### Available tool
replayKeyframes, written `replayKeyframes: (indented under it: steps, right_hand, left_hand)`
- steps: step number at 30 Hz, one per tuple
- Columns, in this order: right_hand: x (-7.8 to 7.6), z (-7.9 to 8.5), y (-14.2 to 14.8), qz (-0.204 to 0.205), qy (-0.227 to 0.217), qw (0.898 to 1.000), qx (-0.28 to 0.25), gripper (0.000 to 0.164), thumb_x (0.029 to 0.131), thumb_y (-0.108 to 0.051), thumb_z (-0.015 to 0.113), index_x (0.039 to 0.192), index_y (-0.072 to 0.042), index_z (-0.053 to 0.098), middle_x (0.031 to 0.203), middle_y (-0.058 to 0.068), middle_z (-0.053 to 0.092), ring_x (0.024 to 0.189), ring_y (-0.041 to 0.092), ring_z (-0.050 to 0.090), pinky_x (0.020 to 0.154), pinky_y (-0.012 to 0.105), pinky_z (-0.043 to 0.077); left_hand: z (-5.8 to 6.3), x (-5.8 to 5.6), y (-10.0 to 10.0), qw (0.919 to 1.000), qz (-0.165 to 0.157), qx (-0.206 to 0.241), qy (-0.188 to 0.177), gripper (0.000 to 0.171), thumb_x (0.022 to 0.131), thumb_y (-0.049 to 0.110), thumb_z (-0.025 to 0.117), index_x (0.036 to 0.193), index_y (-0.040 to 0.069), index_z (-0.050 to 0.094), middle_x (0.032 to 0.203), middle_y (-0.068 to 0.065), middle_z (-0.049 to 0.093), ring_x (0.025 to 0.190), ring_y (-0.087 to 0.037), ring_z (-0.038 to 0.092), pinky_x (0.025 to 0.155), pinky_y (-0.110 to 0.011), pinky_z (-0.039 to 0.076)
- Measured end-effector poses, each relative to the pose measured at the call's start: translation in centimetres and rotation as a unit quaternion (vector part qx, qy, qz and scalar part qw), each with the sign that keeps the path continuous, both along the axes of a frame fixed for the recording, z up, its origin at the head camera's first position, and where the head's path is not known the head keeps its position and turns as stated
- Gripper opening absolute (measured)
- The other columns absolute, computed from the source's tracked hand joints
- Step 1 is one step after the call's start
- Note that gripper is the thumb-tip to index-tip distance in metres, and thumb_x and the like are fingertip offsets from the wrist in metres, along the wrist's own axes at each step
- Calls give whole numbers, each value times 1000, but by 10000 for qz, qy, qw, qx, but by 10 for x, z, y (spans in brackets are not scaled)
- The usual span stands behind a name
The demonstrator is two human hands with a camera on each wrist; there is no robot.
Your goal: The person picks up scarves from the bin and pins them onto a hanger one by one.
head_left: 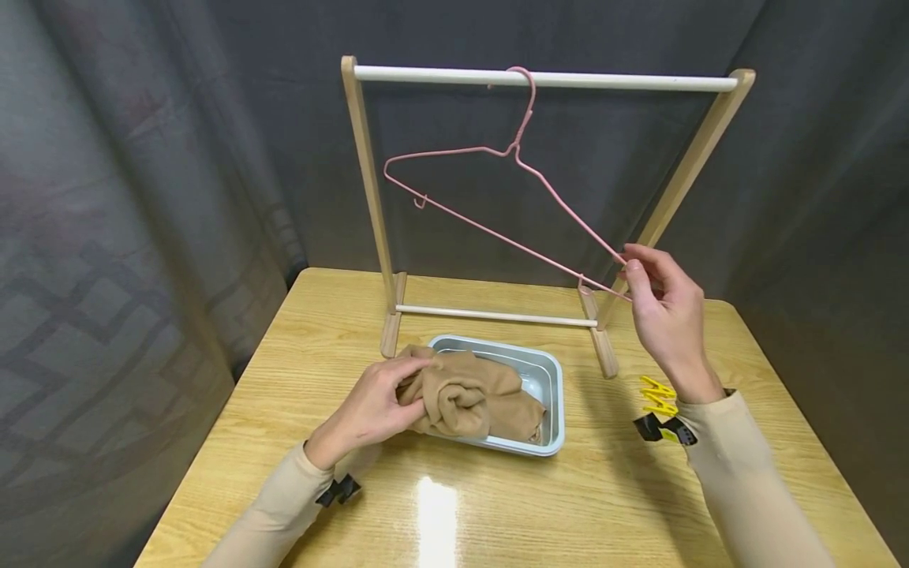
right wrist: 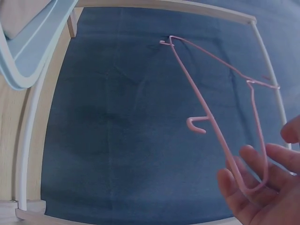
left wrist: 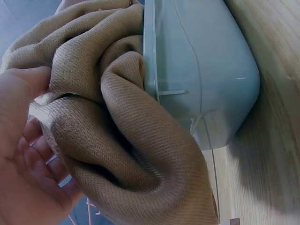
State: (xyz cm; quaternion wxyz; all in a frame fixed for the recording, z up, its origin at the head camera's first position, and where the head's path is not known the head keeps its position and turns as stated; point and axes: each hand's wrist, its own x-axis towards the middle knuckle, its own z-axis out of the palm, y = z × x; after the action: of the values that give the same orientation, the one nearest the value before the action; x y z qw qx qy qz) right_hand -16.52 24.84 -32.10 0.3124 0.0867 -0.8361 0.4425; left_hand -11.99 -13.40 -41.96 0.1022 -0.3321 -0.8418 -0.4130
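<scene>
A pink wire hanger [head_left: 497, 189] hangs tilted from the white top bar of a wooden rack [head_left: 365, 158]. My right hand [head_left: 663, 315] pinches the hanger's lower right corner; in the right wrist view that corner of the hanger [right wrist: 225, 126] lies across my right hand's fingertips [right wrist: 253, 183]. My left hand [head_left: 372, 406] grips a bunched tan cloth [head_left: 469, 394] that lies in a light blue tray [head_left: 550, 379] on the table. In the left wrist view the cloth [left wrist: 122, 131] spills over the tray's rim [left wrist: 150, 56] into my left hand [left wrist: 23, 154].
Yellow clothes pegs [head_left: 658, 394] lie on the wooden table [head_left: 497, 505] right of the tray, by my right wrist. The rack's feet and lower crossbar [head_left: 497, 315] stand just behind the tray. A dark curtain [head_left: 142, 197] surrounds the table.
</scene>
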Motion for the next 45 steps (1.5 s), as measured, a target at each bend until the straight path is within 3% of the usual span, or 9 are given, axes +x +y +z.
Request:
replayKeyframes:
  steps: [3, 5, 13, 21, 26, 30, 37, 45]
  right_hand:
    - [-6, 0, -2, 57, -53, 10000, 37, 31, 110, -18, 58, 137, -7, 70, 123, 14, 77, 96, -12, 65, 74, 10, 46]
    - [-11, 0, -4, 120, -73, 9999, 42, 31, 110, -18, 58, 136, -7, 70, 125, 20, 75, 96, -11, 65, 73, 10, 46]
    - [-28, -2, -9, 347, -7, 9994, -50, 26, 108, -19, 63, 124, -3, 75, 113, 16, 78, 83, -6, 70, 70, 8, 52]
    - [-35, -8, -9, 397, 245, 9988, -171, 20, 106, -14, 66, 116, -2, 77, 100, -9, 78, 71, -6, 70, 62, 9, 53]
    - [-36, -8, -10, 353, 381, 9986, -124, 18, 106, -14, 66, 115, -3, 78, 99, 8, 80, 68, -6, 68, 56, 9, 49]
    - [-38, -8, -12, 381, 624, 9973, -3, 19, 107, -11, 64, 115, 1, 77, 95, 20, 79, 67, -6, 68, 61, 6, 50]
    - [-39, -9, -13, 229, 986, 9948, 139, 18, 106, -6, 65, 113, 6, 77, 88, 22, 78, 68, -17, 61, 66, 3, 49]
    - [-40, -9, -12, 142, 1193, 9926, 194, 20, 106, -7, 65, 114, 6, 77, 87, 23, 78, 67, -17, 59, 64, 3, 46]
  left_hand:
    - [0, 0, 0, 10000, 7, -4, -20, 47, 86, 3, 78, 132, 9, 73, 126, -11, 74, 78, -9, 58, 63, -22, 51]
    - [-1, 0, 0, 10000, 12, -10, -38, 46, 86, 3, 78, 132, 10, 73, 127, -10, 74, 79, -9, 59, 64, -22, 51]
    - [-2, 1, 1, 9999, 70, 18, -93, 47, 86, 3, 78, 132, 9, 73, 120, -9, 76, 80, -8, 60, 65, -22, 52]
    - [0, 2, 1, 9997, 43, -14, -245, 49, 85, 2, 79, 133, 8, 72, 118, -9, 76, 76, -7, 58, 63, -22, 52]
    - [0, 2, 0, 9996, 58, -15, -270, 49, 85, 2, 78, 133, 8, 73, 115, -9, 77, 75, -6, 57, 63, -22, 51]
    - [-1, 1, 0, 9995, 73, -5, -297, 48, 86, 2, 77, 133, 8, 73, 115, -9, 76, 75, -5, 56, 63, -22, 50]
    - [-1, 2, 0, 9994, 47, 30, -349, 48, 87, 2, 76, 134, 10, 73, 114, -7, 75, 74, -4, 55, 62, -22, 50]
    - [0, 3, 1, 9996, 63, -25, -277, 48, 87, 3, 77, 134, 9, 73, 114, -8, 78, 76, -6, 58, 64, -22, 51]
